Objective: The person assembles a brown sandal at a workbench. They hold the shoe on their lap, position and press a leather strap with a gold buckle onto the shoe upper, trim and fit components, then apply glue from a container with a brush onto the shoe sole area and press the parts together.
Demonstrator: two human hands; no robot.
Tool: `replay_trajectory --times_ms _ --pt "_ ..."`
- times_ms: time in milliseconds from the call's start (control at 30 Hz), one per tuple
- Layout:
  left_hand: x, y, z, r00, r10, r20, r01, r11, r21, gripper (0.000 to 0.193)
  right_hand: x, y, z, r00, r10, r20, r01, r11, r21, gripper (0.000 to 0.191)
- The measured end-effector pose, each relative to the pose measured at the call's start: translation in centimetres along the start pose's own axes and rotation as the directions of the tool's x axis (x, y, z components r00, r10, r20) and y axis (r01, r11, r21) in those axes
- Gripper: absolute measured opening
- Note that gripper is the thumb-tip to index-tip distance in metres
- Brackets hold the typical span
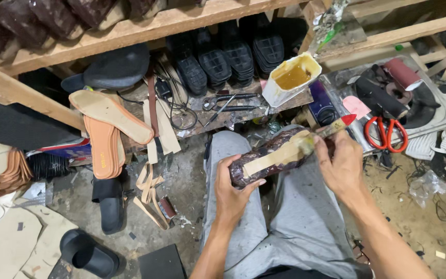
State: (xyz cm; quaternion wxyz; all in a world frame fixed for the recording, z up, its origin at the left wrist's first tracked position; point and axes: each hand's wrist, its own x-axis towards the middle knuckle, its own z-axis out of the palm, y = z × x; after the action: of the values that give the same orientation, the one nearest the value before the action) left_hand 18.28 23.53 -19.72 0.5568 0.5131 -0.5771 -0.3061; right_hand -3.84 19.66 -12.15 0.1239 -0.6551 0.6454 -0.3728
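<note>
My left hand [232, 188] grips the near end of a dark maroon patterned shoe piece [277, 155] held over my lap, with a pale tan strip along its top. My right hand [343, 164] holds a brush [330, 129] with a red-tipped handle, its bristles pressed on the far end of the tan strip. A white cut-open container of amber glue [291, 77] stands just beyond, on the low bench edge.
Red-handled scissors [385, 132] lie on a tray at the right beside a sandpaper roll [402, 72]. Black soles [228, 59] stand under the wooden shelf. Tan insoles [110, 116], black slippers [90, 253] and cut strips litter the floor at left. Metal scissors [228, 101] lie ahead.
</note>
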Motion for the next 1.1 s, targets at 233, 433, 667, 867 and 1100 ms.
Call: replay_trajectory --times_ms 233,433,667,867,1100 --pt "-0.1 -0.9 1.0 1.000 -0.004 0.008 0.005 1.000 -0.003 0.068 -5.8 -7.3 4.8 0.914 -0.404 0.049 0.392 0.906 0.162 0.018" --pt "0.0 -0.7 0.6 0.999 -0.034 -0.014 0.034 0.999 0.037 0.077 -0.6 0.7 1.4 0.998 -0.007 0.062 -0.002 0.988 0.154 0.017" --pt "0.6 -0.2 0.3 0.999 -0.050 -0.012 0.050 0.999 0.016 0.077 0.2 2.1 0.8 0.936 -0.348 0.043 0.350 0.916 -0.198 0.015" --pt "0.4 -0.8 0.1 0.992 -0.124 0.001 0.124 0.992 -0.014 0.078 -0.2 0.5 0.2 0.954 -0.228 0.193 0.256 0.957 -0.137 0.020" --pt "1.3 -1.5 -0.2 0.971 -0.226 0.074 0.236 0.952 -0.194 0.077 9.6 1.4 0.2 0.911 -0.406 -0.071 0.412 0.894 0.174 0.025"
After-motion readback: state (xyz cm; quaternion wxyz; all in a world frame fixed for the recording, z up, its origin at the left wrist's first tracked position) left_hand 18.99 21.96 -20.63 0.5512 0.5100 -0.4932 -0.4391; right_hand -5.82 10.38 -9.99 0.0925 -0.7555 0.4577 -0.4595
